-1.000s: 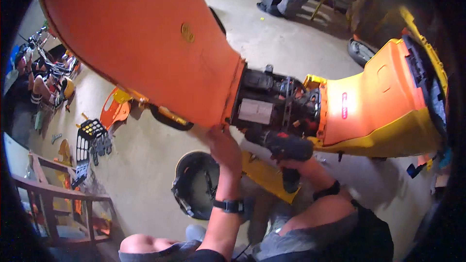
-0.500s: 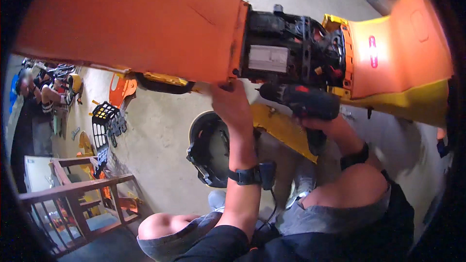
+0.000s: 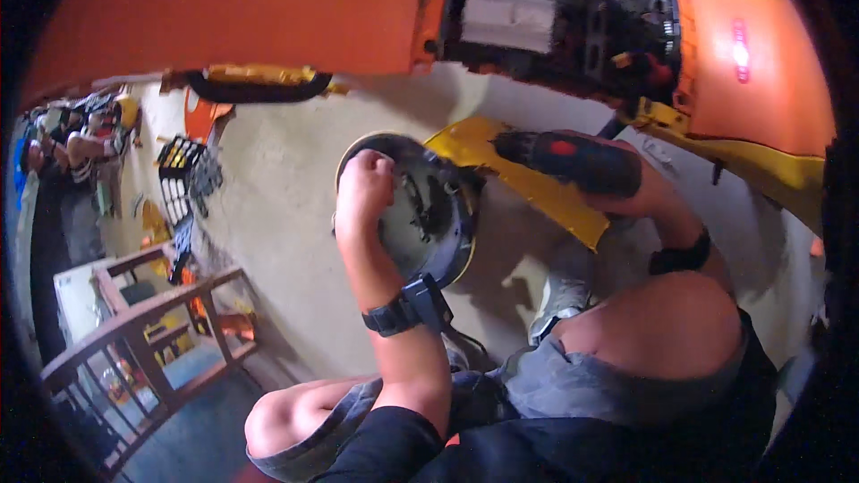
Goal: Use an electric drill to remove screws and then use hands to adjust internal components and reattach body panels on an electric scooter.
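My right hand [image 3: 628,202] is wrapped round a black cordless drill [image 3: 573,161] that points left, above a yellow curved panel [image 3: 528,181] on the floor. Over the left part of a round, dark, tub-like piece [image 3: 465,237] with a pale rim is my left hand [image 3: 365,186], its fingers curled closed. What it holds, if anything, is hidden. Some small dark items lie inside the tub-like piece. Ahead stretches an orange vehicle body [image 3: 268,9] whose uncovered bay shows black parts and a silver-grey box [image 3: 508,21].
A wooden chair [image 3: 148,331] stands at the lower left. Loose orange, black and yellow parts [image 3: 183,174] lie on the floor at left. Farther left sits another person [image 3: 85,145]. An orange end panel [image 3: 747,54] with yellow lower trim is at right.
My left hand has left the orange panel's edge and moved down and left over the tub-like piece. The drill has come away from the bay. My view has tilted lower.
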Motion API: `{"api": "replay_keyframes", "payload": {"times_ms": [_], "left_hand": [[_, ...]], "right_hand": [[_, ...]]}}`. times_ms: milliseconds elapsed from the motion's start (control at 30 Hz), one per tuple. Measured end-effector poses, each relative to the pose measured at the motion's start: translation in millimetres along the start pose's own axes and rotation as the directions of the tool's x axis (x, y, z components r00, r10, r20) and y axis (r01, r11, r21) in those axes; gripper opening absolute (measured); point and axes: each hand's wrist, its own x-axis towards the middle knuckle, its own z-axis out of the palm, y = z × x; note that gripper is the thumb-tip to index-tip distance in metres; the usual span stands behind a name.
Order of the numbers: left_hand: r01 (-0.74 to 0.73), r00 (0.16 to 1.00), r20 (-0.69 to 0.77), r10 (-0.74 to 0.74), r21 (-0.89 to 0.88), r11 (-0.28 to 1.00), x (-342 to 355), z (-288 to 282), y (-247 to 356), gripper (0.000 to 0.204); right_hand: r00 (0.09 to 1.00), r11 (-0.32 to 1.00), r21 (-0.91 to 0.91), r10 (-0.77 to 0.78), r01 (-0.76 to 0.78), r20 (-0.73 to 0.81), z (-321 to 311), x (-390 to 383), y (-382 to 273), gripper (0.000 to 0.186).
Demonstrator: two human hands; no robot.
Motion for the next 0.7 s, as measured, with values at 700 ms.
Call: {"api": "replay_keyframes", "payload": {"times_ms": [700], "left_hand": [[-0.835,0.541,0.403,0.738,0.149,0.530,-94,142,74,0.017]], "right_hand": [[0.707,0.581,-0.469,0.287,-0.665,-0.646,11,-176,36,0.049]]}}
